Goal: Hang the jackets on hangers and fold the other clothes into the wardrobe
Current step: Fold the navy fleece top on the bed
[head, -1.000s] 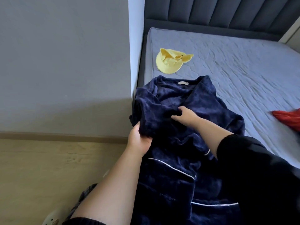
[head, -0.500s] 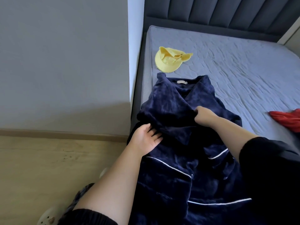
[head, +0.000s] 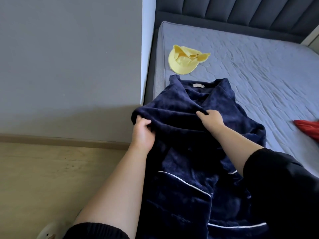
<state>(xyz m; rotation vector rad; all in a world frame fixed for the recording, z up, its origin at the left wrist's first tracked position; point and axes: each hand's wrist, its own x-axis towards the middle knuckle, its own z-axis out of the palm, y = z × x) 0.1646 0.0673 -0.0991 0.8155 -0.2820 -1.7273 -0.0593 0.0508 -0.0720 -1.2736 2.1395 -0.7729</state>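
Head view. Left hand (head: 143, 131) clenched on a bunched fold of the navy jacket (head: 183, 195), at its left shoulder. Right hand (head: 211, 120) pinching the same raised fold near the lapel, just right of the left hand. Jacket under both hands, collar beyond the fingertips, lower part draped off the mattress (head: 259, 75) edge back toward the wrists. Yellow hat (head: 183, 64) well beyond the hands. Red garment (head: 309, 129) far right of the right hand.

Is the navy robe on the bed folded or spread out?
Mostly spread: the navy robe lies lengthwise on the mattress, collar open; left hand and right hand grip one fold across its chest.
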